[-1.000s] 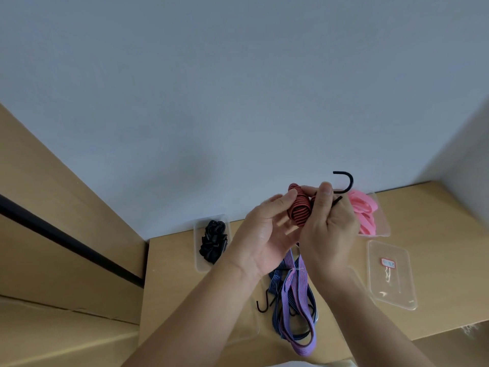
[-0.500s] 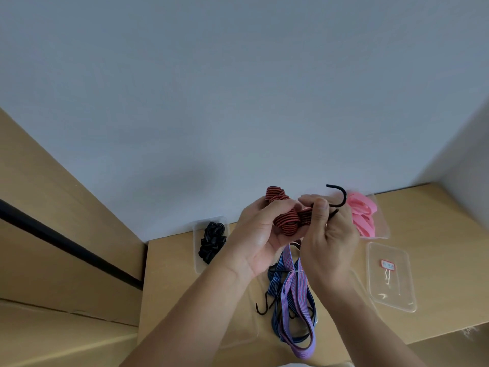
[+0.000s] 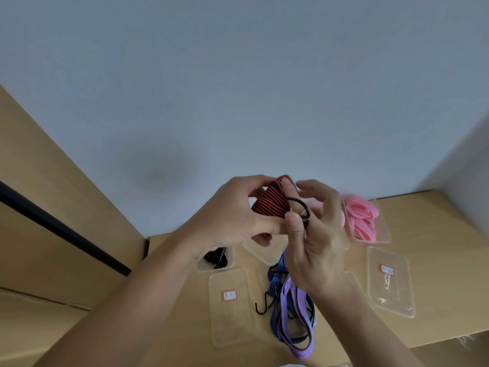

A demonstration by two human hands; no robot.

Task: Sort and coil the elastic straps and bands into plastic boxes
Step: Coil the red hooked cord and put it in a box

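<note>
- A coiled red-and-black strap [image 3: 272, 205] is held above the counter [image 3: 436, 247], gripped by the curled fingers of the left hand [image 3: 232, 215].
- The strap's black hook [image 3: 301, 207] is pinched by the thumb of the right hand [image 3: 315, 242]; the other fingers are loosely spread.
- Blue and purple straps [image 3: 291, 308] are seen lying tangled on the counter below the hands.
- Pink bands [image 3: 362, 218] are kept in one clear box [image 3: 383, 234], and black bands [image 3: 215, 258] in another.
- Two labelled clear boxes [image 3: 230, 327] are set near the tangle.
</note>
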